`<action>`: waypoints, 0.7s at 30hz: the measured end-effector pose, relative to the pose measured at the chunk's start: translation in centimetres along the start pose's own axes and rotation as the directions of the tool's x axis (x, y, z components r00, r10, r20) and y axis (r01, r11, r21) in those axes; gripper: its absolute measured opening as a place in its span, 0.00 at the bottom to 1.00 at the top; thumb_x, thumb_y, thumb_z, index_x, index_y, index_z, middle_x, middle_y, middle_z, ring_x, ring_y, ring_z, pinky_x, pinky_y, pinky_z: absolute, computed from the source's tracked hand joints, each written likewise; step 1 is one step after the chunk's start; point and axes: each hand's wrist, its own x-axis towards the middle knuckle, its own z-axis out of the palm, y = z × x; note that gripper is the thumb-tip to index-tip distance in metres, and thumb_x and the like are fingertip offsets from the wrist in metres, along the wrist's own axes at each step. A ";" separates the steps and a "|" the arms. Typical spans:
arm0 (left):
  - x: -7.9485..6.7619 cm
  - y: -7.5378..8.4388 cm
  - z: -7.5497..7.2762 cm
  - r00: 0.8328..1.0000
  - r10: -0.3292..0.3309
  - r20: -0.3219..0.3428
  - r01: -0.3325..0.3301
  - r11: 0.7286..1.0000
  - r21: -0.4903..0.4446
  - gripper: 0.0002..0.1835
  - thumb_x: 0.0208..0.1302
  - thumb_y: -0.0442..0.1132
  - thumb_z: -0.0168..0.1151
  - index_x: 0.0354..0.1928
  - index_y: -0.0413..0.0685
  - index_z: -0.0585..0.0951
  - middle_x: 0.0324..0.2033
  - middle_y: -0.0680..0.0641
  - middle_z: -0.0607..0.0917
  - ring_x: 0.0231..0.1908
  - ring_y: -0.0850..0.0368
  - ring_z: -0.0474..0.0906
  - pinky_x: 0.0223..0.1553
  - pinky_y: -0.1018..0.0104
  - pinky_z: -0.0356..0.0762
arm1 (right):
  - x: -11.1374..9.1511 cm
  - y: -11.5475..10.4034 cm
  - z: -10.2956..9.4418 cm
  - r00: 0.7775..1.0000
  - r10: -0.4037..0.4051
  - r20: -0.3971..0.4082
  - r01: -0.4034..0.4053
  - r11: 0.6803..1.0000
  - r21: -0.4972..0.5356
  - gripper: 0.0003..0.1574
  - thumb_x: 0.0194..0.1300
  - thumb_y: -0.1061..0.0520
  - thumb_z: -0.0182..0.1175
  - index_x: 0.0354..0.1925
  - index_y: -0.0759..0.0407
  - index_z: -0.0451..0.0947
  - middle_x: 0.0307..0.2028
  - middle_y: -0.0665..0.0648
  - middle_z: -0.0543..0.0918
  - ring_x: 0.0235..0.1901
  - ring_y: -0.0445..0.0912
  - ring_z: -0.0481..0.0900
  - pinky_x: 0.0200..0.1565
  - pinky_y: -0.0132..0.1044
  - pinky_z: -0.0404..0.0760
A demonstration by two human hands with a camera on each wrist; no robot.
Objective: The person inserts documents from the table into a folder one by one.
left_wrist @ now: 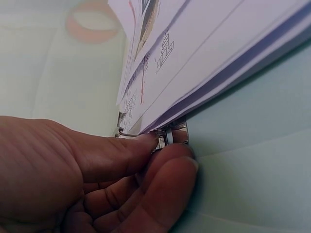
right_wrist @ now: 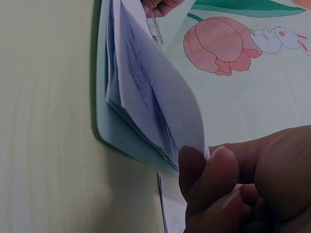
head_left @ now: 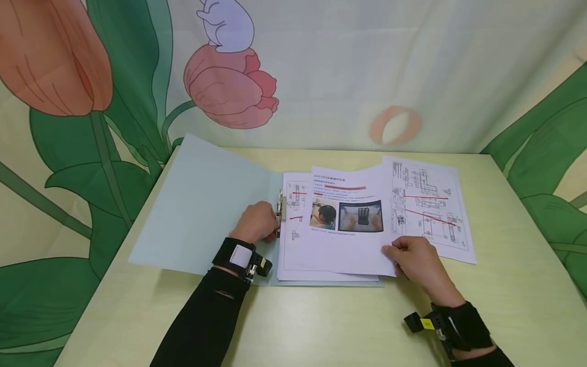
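Observation:
A pale blue folder (head_left: 202, 204) lies opened on the table, its cover spread to the left. At its spine is a metal clip (left_wrist: 170, 136), and my left hand (head_left: 258, 223) holds it between thumb and fingers. My right hand (head_left: 419, 260) pinches the lower right corner of a printed sheet (head_left: 348, 250) with two photos, and that corner is lifted in the right wrist view. This sheet overlaps a drawing page (head_left: 293, 260) with red lines in the folder. Farther right, another drawing sheet (head_left: 433, 204) with red lines lies partly under the printed sheet.
The light wooden table (head_left: 321, 326) extends in front of the folder and to both sides. A curtain (head_left: 330, 76) printed with tulips and a rabbit hangs along the table's back edge. Each wrist carries a strapped-on camera.

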 end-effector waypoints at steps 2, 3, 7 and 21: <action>0.0 0.0 0.0 1.000 0.001 0.000 -0.001 1.000 0.002 0.05 0.66 0.37 0.58 0.34 0.43 0.77 0.21 0.45 0.84 0.21 0.55 0.81 0.22 0.64 0.70 | 0.0 -0.2 0.3 1.000 -0.013 0.005 0.013 1.000 -0.004 0.15 0.65 0.51 0.61 0.31 0.62 0.80 0.14 0.55 0.76 0.15 0.47 0.70 0.18 0.36 0.65; 0.1 0.0 -0.1 1.000 0.002 0.000 -0.002 1.000 0.003 0.05 0.66 0.37 0.58 0.34 0.43 0.77 0.21 0.45 0.84 0.21 0.56 0.81 0.22 0.64 0.70 | 0.0 -0.3 0.5 1.000 -0.017 0.006 0.017 1.000 -0.005 0.15 0.65 0.51 0.61 0.30 0.62 0.80 0.14 0.55 0.76 0.15 0.47 0.70 0.18 0.36 0.65; 0.2 0.0 -0.1 1.000 0.002 0.004 -0.002 1.000 0.001 0.05 0.66 0.37 0.58 0.33 0.43 0.78 0.21 0.46 0.85 0.20 0.56 0.82 0.22 0.64 0.70 | 0.1 -0.8 1.2 0.999 -0.033 0.015 0.033 0.999 0.007 0.15 0.65 0.51 0.61 0.28 0.61 0.80 0.13 0.55 0.76 0.15 0.47 0.69 0.18 0.36 0.64; 0.4 -0.1 -0.1 1.000 0.002 0.018 -0.002 1.000 0.011 0.05 0.66 0.38 0.58 0.34 0.43 0.77 0.21 0.46 0.85 0.21 0.56 0.82 0.21 0.65 0.69 | 0.3 -1.7 2.6 0.997 -0.061 0.042 0.061 0.998 -0.013 0.13 0.64 0.52 0.62 0.27 0.59 0.80 0.13 0.54 0.75 0.15 0.47 0.70 0.20 0.37 0.65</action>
